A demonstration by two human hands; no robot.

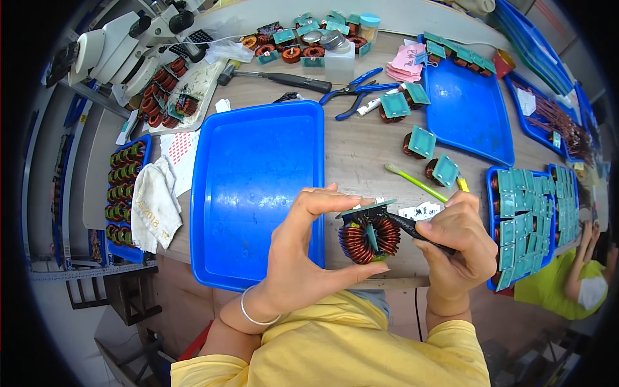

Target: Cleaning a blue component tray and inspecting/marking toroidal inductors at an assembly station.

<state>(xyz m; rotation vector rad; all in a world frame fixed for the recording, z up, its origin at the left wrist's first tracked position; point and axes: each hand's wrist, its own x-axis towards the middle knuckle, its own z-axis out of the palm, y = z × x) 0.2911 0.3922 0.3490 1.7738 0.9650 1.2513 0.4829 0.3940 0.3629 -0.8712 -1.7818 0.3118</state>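
My left hand [298, 242] holds a toroidal coil [351, 242] of copper-coloured wire between the thumb below and the fingers above. A green circuit board [377, 207] caps the coil, and a green divider stands in its core opening. In the closed fingers of my right hand [463, 242] is a slim black tapered tool [407, 226]. Its tip meets the coil's upper right side, just under the board; whether it is tweezers or a pen-like tool I cannot tell. Beyond my hands, several similar coils with green boards [422, 142] stand on the table.
A blue tray [258, 119] lies left of my hands, another blue tray [467, 109] at the far right. Boarded coils fill a near-right tray [493, 226]. Pliers [358, 97], a hammer [290, 80], a green brush [416, 182] and a microscope [113, 48] are around. Another person [570, 277] is at right.
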